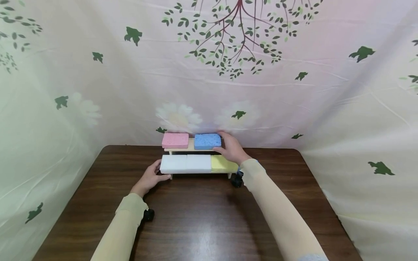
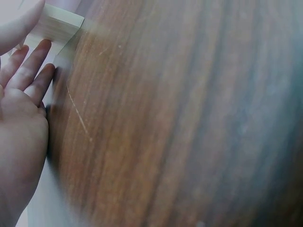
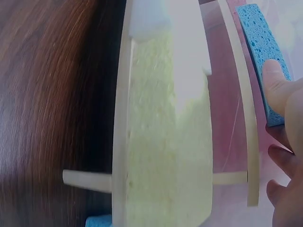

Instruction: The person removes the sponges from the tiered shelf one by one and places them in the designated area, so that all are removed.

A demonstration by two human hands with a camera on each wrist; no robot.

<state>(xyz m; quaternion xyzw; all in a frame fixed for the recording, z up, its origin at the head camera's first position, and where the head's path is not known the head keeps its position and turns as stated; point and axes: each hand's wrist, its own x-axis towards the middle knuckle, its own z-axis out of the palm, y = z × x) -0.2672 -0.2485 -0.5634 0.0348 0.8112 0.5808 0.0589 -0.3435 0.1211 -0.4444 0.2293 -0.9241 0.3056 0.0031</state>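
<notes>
Pinching blue sponge (image 1: 207,141) by its R end w/ R hand (image 1: 230,148): thumb at front, fingers at end & far side, spread abt. as wide as sponge's short side, nothing else in grip. Location of sponge: R part of upper shelf (image 1: 191,144), lying flat, immed. L of R palm. Long axis: L–R, parallel to shelf, pointing away from grip; hold therefore on one short end only, far end free. Cannot tell if resting fully on wood or raised a touch. Nearer hand: R, clearly. Next along same shelf, to L, w/ gap between: pink sponge (image 1: 175,140). Below & in front, on lower shelf (image 3: 122,118), L to R: white block (image 1: 173,164), second white block (image 1: 199,164), yellow sponge (image 1: 224,164), side by side. L hand (image 1: 151,177): at L end of lower shelf, thumb apart from loosely extended fingers, grasping nothing visibly; firm contact unclear. Also: blue item (image 3: 98,221), mostly cut off, near R end of lower shelf. Under all: dark wood table (image 1: 196,217).
</notes>
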